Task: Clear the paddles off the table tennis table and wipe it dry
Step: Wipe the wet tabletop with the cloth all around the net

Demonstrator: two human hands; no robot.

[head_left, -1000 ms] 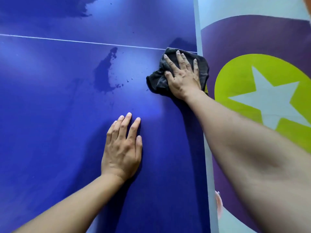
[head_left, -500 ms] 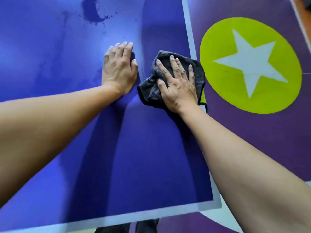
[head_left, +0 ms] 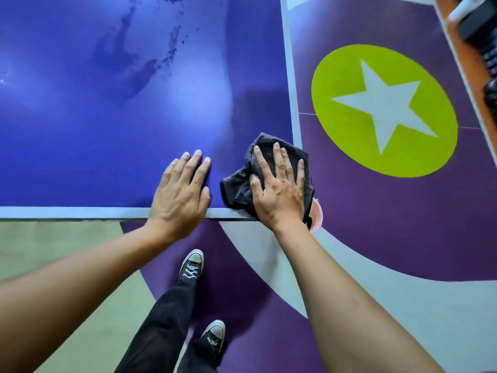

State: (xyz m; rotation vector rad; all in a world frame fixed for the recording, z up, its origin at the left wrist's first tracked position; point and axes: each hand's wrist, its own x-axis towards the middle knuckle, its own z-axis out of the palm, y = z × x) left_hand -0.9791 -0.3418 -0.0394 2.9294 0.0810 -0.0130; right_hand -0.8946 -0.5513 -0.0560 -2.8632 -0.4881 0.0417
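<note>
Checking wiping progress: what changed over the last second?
The right hand slid the cloth along the right edge of the table back to its near corner; the left hand slid back to the near edge. Both hands still lie flat, and the wet patch remains unwiped.

indoor games room or sports hall
a blue table tennis table (head_left: pixel 80 135) with white edge lines (head_left: pixel 80 212) stands over a purple floor (head_left: pixel 403 224) painted with a lime-green circle (head_left: pixel 347 135) and pale star (head_left: pixel 387 103).

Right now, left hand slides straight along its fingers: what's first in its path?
Looks free: the left hand has bare blue table ahead to the frame's top; the wet patch lies left of that line.
</note>
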